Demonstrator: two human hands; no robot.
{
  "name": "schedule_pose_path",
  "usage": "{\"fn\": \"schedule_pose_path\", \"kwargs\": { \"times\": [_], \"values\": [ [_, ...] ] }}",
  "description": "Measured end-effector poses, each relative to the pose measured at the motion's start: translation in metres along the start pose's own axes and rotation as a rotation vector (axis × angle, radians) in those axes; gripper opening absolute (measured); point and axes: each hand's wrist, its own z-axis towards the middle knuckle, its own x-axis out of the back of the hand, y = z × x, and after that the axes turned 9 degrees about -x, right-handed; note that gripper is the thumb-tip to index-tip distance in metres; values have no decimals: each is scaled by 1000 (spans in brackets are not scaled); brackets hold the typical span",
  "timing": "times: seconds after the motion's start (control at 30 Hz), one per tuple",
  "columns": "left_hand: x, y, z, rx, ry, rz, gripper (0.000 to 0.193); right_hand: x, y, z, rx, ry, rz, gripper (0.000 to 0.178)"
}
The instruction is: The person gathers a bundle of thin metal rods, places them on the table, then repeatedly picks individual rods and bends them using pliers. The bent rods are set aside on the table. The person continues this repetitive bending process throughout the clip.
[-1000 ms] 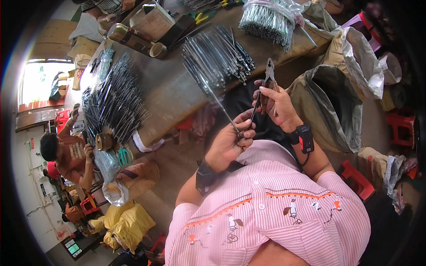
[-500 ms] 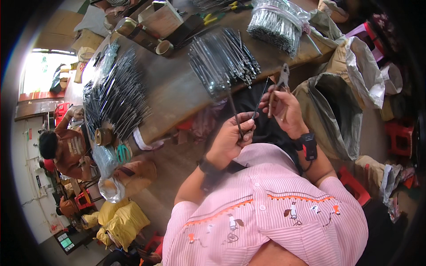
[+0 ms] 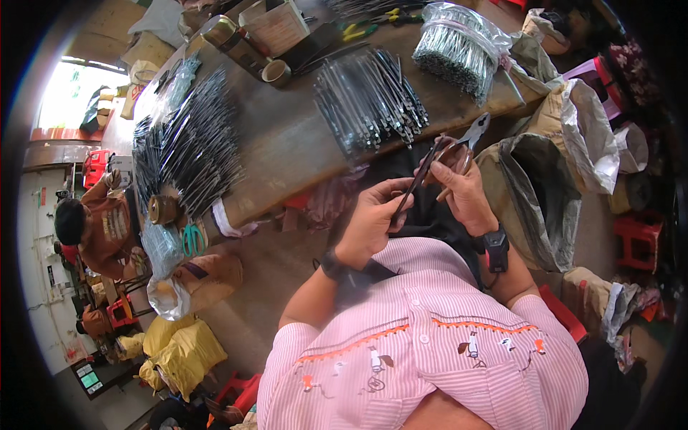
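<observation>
My left hand is closed on the lower end of a thin dark metal strip, which slants up to my right hand; I cannot tell if more than one strip is there. My right hand grips a pair of pliers, jaws pointing up and away. The fingers of that hand also meet the strip's upper end. Both hands are in front of my body, just off the table's near edge. Beyond them on the table lies a row of similar dark strips, their ends toward me.
The wooden table also bears a large pile of dark strips, a bagged bundle of silvery strips, a round tin and teal-handled scissors. An open sack stands at right. Another person sits at far left.
My hands have come closer together. Two strips slanting apart before now appear as one dark line between the hands. The pliers have tilted to the right.
</observation>
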Motion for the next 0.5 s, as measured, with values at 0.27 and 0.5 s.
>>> {"fn": "schedule_pose_path", "kwargs": {
  "times": [0.27,0.5],
  "values": [
    [6,-3,0,58,28,-55,32,-9,-6,5,-32,-59,11,40],
    [5,0,3,85,0,-60,23,-10,-8,1,-26,-126,142,38]
  ]
}}
